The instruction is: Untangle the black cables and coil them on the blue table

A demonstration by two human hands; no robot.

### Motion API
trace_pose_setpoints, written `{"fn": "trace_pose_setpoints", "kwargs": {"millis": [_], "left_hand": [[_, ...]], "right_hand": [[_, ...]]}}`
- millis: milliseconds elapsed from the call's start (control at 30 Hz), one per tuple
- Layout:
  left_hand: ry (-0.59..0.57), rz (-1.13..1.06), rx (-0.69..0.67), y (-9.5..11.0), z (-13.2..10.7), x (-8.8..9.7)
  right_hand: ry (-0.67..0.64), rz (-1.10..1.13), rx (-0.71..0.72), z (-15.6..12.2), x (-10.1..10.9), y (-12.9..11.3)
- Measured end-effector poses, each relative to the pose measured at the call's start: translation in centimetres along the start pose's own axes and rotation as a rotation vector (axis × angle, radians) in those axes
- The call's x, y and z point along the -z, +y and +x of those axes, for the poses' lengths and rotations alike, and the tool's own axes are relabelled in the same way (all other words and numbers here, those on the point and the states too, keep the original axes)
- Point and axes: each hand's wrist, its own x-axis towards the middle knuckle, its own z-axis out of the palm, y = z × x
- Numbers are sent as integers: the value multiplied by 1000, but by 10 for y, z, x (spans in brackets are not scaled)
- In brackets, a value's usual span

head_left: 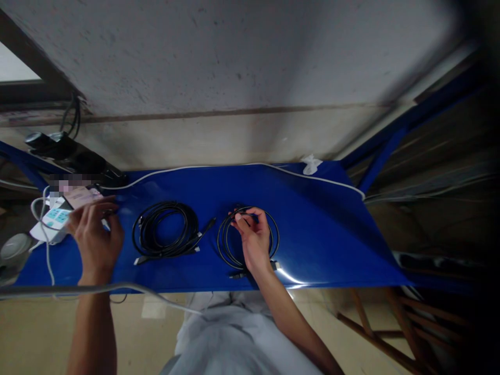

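Observation:
My right hand (253,239) rests on a small coil of black cable (227,245) near the front edge of the blue table (320,229), its fingers pinched on the coil's upper strand. A larger coil of black cable (164,234) lies to its left, untouched. My left hand (96,232) is at the table's left end, fingers curled around something dark and thin that I cannot make out, next to a white power strip (54,221) and a flat card-like item (80,197).
A white cord (234,166) runs along the table's back edge to a white crumpled piece (311,164). Dark equipment (70,151) sits at the back left. A grey round object (13,250) is at far left. Wooden chair legs (375,317) stand under the right side.

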Motion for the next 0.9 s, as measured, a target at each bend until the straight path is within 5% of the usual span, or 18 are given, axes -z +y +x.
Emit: {"fn": "trace_pose_setpoints", "kwargs": {"millis": [200,333,600,900], "left_hand": [[-209,-301,-125,126,-36,-32],[-423,-522,-105,170,-32,-67],[-807,-783,-10,195,-19,-132],[-695,-885,121,190,-23,-138]], "right_hand": [[-18,-42,32,1,0,1],[-14,-64,49,1,0,3],[-12,-48,44,5,2,3],[7,-44,37,7,5,1]]}}
